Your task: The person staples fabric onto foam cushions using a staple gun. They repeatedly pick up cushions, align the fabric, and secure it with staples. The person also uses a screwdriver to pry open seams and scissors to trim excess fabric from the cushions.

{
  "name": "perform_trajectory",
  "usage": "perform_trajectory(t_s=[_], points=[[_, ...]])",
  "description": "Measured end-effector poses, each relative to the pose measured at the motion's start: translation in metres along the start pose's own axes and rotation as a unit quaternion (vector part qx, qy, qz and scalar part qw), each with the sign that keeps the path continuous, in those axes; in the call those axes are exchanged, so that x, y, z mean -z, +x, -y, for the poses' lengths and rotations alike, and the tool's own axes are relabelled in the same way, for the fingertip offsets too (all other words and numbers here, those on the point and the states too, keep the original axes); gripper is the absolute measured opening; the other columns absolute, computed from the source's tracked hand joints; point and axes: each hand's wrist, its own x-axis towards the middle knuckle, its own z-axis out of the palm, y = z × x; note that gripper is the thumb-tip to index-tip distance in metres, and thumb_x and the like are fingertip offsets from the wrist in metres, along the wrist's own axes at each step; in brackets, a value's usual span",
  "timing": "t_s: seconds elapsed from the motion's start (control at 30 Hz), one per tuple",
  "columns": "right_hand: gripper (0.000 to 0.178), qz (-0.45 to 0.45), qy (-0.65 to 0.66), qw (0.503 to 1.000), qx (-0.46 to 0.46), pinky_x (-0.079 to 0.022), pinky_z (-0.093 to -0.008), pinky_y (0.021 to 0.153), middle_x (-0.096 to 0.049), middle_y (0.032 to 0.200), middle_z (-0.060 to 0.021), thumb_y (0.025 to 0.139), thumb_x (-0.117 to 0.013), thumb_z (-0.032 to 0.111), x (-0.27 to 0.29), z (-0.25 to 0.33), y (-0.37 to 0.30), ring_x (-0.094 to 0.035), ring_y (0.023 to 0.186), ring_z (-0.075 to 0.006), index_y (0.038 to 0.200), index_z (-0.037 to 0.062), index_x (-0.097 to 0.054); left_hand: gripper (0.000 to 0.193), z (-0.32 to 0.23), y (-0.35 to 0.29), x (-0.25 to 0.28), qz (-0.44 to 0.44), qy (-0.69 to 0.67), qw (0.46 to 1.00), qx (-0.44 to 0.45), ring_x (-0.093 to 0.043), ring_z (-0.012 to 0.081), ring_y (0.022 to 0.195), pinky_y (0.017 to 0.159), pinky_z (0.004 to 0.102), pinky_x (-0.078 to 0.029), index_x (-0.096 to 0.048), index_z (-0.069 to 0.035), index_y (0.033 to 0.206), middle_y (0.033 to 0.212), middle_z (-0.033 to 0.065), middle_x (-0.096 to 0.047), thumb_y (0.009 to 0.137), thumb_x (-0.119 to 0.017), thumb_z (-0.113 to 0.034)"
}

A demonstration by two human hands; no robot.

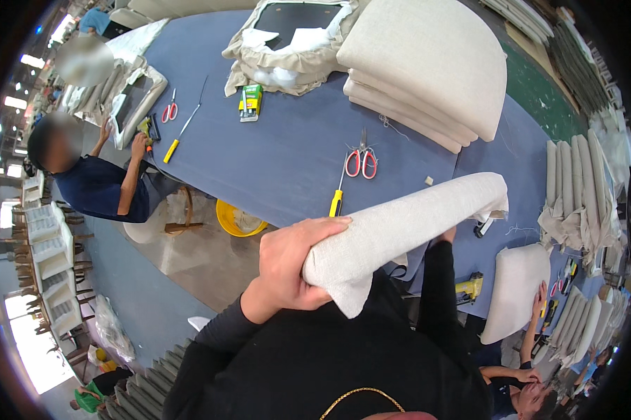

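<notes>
A pale beige upholstered chair panel (pixel 413 220) is held up in front of me, its long edge toward me and its right end curving. My left hand (pixel 287 259) is closed around its left end, thumb on top, beside a loose flap of fabric. My right hand (pixel 447 236) shows only in part beneath the panel; its fingers are hidden behind it. Just beyond the panel, a yellow-handled screwdriver (pixel 336 203) and red-handled scissors (pixel 361 162) lie on the blue-grey table (pixel 273 168). A yellow staple gun (pixel 469 288) rests by my right forearm.
Stacked beige panels (pixel 427 63) stand at the far side, beside an unfinished padded seat (pixel 287 49) and a green-yellow box (pixel 250 103). A co-worker (pixel 98 175) handles a tool at left, near a yellow bucket (pixel 238 217). Another person's hand touches a panel (pixel 518 290) at right.
</notes>
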Motion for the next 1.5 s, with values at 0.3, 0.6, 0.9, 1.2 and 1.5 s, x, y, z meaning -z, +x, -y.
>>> perform_trajectory(t_s=[0.3,0.6,0.9,1.2,1.5], points=[[0.091,-0.470,-0.414,0.777,-0.065,-0.055,-0.0542,0.104,-0.065,0.137,-0.0239,0.074,-0.083,0.008,0.138,-0.013,-0.160,-0.070,0.114,-0.0464,0.155,0.0127,-0.043,0.049,0.027,0.044,-0.005,-0.023,-0.001,0.996,0.087,-0.076,0.0397,0.091,0.079,0.0418,-0.059,-0.068,-0.006,0.125,0.105,0.0181,-0.076,0.080,-0.077,-0.024],[0.060,-0.275,0.017,0.948,-0.159,-0.055,-0.0395,0.065,-0.063,0.092,-0.0095,0.085,-0.081,0.007,0.185,0.028,-0.123,-0.065,0.076,-0.0236,0.136,0.0146,-0.051,0.038,0.034,0.079,-0.012,0.003,0.005,0.990,0.142,-0.078,0.0391,0.095,0.085,0.0433,-0.059,-0.066,-0.005,0.124,0.102,0.0191,-0.077,0.091,-0.071,-0.022],[0.028,0.086,0.005,0.987,0.136,-0.051,-0.0294,0.062,-0.072,0.096,-0.0067,0.105,-0.072,0.024,-0.059,0.330,-0.218,-0.063,0.069,-0.0148,0.125,0.0048,-0.068,0.037,0.037,0.098,-0.019,0.029,0.032,0.989,0.142,-0.076,0.0427,0.095,0.083,0.0468,-0.059,-0.066,-0.006,0.123,0.100,0.0206,-0.078,0.093,-0.074,-0.026],[0.049,0.269,-0.400,0.684,0.548,-0.056,-0.0391,0.068,-0.077,0.095,-0.0118,0.071,-0.084,0.014,-0.185,0.450,-0.260,-0.073,0.073,-0.0321,0.118,0.0087,-0.072,0.037,0.040,0.100,-0.026,0.017,0.059,0.992,0.115,-0.074,0.0465,0.090,0.077,0.0554,-0.057,-0.063,-0.009,0.119,0.093,0.0209,-0.077,0.088,-0.075,-0.026],[0.050,0.259,-0.443,0.640,0.571,-0.055,-0.0387,0.065,-0.074,0.084,-0.0099,0.071,-0.083,0.009,-0.191,0.450,-0.265,-0.073,0.069,-0.0304,0.120,0.0113,-0.069,0.032,0.031,0.093,-0.024,0.037,0.068,0.986,0.149,-0.074,0.0447,0.094,0.079,0.0513,-0.057,-0.063,-0.010,0.120,0.099,0.0190,-0.078,0.089,-0.073,-0.015]])
